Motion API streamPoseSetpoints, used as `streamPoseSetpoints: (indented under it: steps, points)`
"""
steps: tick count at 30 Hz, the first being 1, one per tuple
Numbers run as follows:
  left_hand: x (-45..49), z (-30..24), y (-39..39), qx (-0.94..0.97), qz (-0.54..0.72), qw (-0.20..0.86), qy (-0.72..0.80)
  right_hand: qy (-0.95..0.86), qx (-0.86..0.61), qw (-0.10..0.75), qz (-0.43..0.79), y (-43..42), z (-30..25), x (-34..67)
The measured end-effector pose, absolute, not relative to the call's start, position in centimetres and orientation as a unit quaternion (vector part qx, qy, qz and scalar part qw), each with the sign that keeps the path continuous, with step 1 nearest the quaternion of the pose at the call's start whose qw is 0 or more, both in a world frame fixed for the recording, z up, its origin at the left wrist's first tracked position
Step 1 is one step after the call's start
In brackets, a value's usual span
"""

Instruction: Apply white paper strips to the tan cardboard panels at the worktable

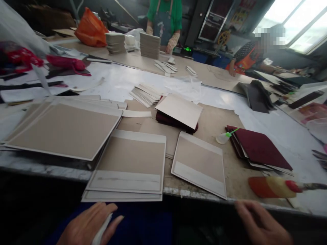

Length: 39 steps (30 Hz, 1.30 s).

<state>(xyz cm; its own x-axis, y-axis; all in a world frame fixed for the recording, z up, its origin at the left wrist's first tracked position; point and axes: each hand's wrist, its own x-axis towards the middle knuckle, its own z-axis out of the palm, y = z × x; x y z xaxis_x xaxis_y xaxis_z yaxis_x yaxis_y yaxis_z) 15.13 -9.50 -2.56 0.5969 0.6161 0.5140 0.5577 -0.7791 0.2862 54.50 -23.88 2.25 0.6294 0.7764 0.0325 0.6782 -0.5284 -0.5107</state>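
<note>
My left hand [88,224] is closed on a white strip [102,230], pinched between thumb and fingers; whether it is paper or cloth I cannot tell. It is below the table's front edge, close to a stack of beige panels with pale borders [133,153] that overhangs the edge. My right hand [263,223], slightly blurred, looks open, with a gap between its fingers and nothing visible in it. Above it on the table lies a bottle with amber contents and a red collar [272,187]. One smaller beige panel [200,161] lies between the hands, farther in.
Large beige panels [68,127] are piled at left. Maroon folded pieces [263,146] lie at right beside a small green-tipped bottle [223,137]. A pale board [180,110] rests on maroon pieces mid-table. Two co-workers, one in green [165,20], one in orange [246,63], are across the table.
</note>
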Motion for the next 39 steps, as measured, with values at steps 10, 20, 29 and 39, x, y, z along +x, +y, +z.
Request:
streamPoseSetpoints:
  steps: [10,20,29,39]
  points:
    - [9.6,-2.1,-7.5,0.599,0.254,0.386,0.654,-0.663,-0.673,0.310,0.107,-14.3,-2.0,33.5]
    - [10.7,-2.2,-6.2,0.357,0.287,0.653,0.603,-0.545,-0.805,0.227,-0.058,-13.4,-2.7,32.7]
    - [10.8,-1.9,-6.1,0.340,0.313,0.663,0.589,-0.402,-0.803,0.410,0.158,-10.6,-0.3,31.3]
    - [8.9,-1.2,-2.9,0.324,0.328,0.654,0.600,-0.015,-0.743,0.552,0.379,-14.5,0.4,39.7]
